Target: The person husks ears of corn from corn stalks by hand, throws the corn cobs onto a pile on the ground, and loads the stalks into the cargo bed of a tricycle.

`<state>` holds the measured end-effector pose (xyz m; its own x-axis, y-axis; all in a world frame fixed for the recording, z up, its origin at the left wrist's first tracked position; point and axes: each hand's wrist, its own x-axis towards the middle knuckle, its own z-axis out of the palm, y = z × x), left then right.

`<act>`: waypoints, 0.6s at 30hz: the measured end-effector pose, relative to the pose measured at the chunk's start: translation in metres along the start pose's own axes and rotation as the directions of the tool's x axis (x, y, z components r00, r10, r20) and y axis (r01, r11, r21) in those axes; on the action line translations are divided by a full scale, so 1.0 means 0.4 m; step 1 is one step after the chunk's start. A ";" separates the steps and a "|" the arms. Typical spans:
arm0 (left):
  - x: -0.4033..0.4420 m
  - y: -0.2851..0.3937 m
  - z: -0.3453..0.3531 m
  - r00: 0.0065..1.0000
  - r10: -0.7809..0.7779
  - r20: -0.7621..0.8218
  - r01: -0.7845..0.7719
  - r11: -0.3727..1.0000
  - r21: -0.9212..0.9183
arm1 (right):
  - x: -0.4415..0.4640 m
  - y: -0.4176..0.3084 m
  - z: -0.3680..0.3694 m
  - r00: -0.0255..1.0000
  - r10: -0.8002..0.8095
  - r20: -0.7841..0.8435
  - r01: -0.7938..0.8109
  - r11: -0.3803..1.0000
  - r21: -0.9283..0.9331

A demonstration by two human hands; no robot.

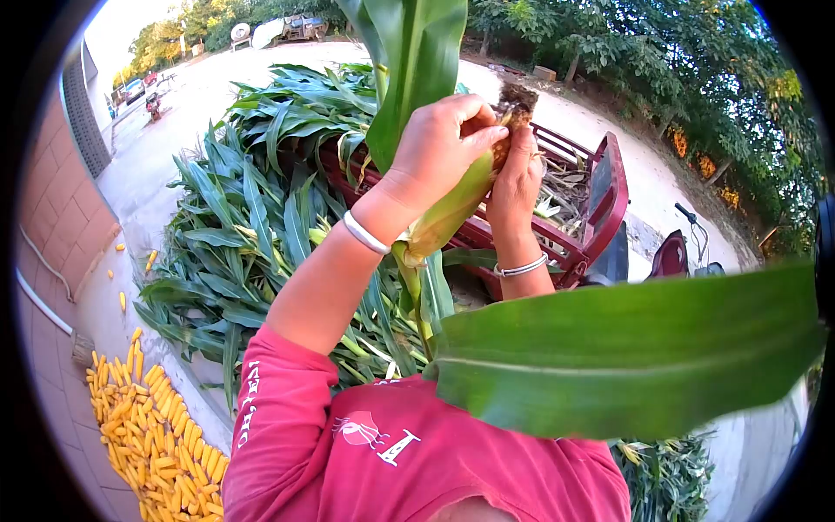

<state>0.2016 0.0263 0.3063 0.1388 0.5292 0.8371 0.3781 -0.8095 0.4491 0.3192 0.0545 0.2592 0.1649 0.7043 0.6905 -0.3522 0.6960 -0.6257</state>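
Observation:
An ear of corn in its pale green husk is still joined to an upright stalk in front of my chest. Its tip, with dark brown silk, points up and away. My left hand pinches the husk near the tip, thumb and fingers together. On the other side, my right hand grips the tip with its thumb up against it. Some brownish surface shows between the hands. Broad leaves rise above my left hand, and a large leaf crosses low at the right.
Cut corn stalks lie heaped at left and centre. A dark red cart holds dry husks behind my right hand. Yellow cobs are piled at lower left beside a tiled wall. Handlebars show at right.

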 end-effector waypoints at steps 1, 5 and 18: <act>-0.012 0.005 0.001 1.000 0.002 -0.002 -0.002 1.000 0.013 | 0.012 0.014 -0.021 0.999 0.028 0.020 -0.028 0.999 0.035; -0.073 -0.034 0.039 1.000 -0.002 -0.005 0.000 0.949 -0.315 | 0.039 0.003 -0.061 0.993 0.025 -0.112 -0.023 1.000 0.015; -0.076 -0.012 0.189 0.878 -0.440 -0.186 0.015 0.414 -0.910 | -0.015 0.014 -0.069 0.978 0.189 -0.090 -0.180 0.979 0.100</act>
<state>0.2649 0.0335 0.2551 -0.2148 0.7740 0.5957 -0.6744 -0.5587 0.4827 0.3416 0.0579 0.2416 0.1773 0.8330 0.5242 -0.4664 0.5401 -0.7005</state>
